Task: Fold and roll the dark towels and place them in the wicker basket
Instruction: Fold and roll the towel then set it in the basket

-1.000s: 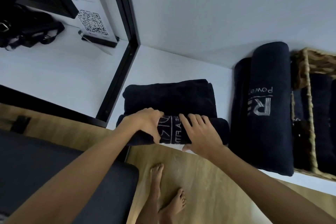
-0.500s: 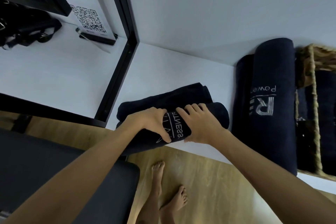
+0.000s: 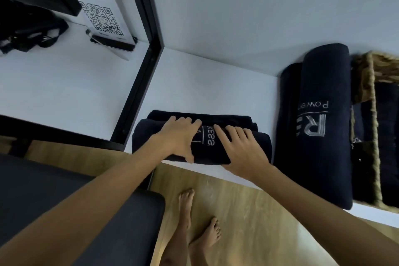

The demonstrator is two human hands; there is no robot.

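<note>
we see the left hand (image 3: 177,136) laid over the left half of a dark rolled towel (image 3: 248,147), fingers spread and reaching over the top of the roll, thumb pressed down its near face. the right hand (image 3: 241,151) lies on the right half, fingers fairly straight and pointing to about eleven o'clock, palm flat on the roll. neither hand curls round it; both press on it.

the towel is navy, nearly black, rolled almost to its end: only a narrow flat strip shows beyond the roll at twelve o'clock. between the hands we read pale stitched letters "ness", seen rotated, beside a thin line; the rest is covered.

the roll lies on a white shelf (image 3: 205,84), right at its near edge, its near side about level with the lip. bare shelf lies behind it at twelve o'clock up to the wall. at nine o'clock a black frame post (image 3: 138,84) stands just beside the towel's left end.

at three o'clock, a little apart, lies a second rolled towel (image 3: 323,157), lengthwise, marked with a large "r" and "powe…". a further dark roll lies against its left side. beyond it is the wicker basket (image 3: 374,136), with dark towels inside.

at ten o'clock stands a qr code sign (image 3: 101,17); its small print is unreadable.
</note>
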